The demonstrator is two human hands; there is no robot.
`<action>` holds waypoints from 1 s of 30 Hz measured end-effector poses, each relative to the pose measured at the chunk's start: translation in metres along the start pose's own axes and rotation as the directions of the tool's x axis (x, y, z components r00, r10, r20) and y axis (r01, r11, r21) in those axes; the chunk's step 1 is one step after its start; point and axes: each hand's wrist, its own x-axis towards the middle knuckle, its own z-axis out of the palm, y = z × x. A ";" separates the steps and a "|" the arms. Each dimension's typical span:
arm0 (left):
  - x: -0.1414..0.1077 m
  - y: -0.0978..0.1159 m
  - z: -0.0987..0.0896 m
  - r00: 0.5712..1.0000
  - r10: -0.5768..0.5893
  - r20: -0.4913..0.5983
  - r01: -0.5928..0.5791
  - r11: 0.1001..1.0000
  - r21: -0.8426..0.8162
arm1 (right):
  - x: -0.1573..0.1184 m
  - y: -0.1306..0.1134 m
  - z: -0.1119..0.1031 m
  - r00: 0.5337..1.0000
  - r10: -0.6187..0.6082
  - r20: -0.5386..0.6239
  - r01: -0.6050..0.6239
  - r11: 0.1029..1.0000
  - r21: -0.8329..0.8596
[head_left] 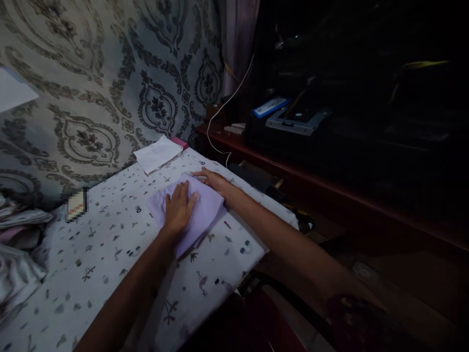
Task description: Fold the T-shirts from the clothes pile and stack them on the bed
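A folded lilac cloth (pixel 203 208) lies on a white patterned table cover (pixel 110 264). My left hand (pixel 179 208) rests flat on top of the cloth, fingers spread and thumb apart. At the cloth's far right edge is my right hand (pixel 214 181), with a finger stretched out to the left along that edge. Its other fingers are partly hidden. Behind the cloth, a flat white folded piece (pixel 158 155) lies near the wall, with a pink item (pixel 179 143) at its far corner.
To the left are piled fabrics (pixel 22 259) and a small blurred-out object (pixel 76 205). A dark red shelf (pixel 264 164) runs along the right, bearing a metal drive-like box (pixel 298 120) and a blue-and-white packet (pixel 271 106). A white cable (pixel 209 129) hangs down beside the table's far corner.
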 end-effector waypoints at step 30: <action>-0.095 0.022 -0.021 0.876 0.395 0.276 -0.476 0.798 0.371 | 0.000 0.023 -0.018 0.863 -0.498 0.079 0.374 0.526 -0.764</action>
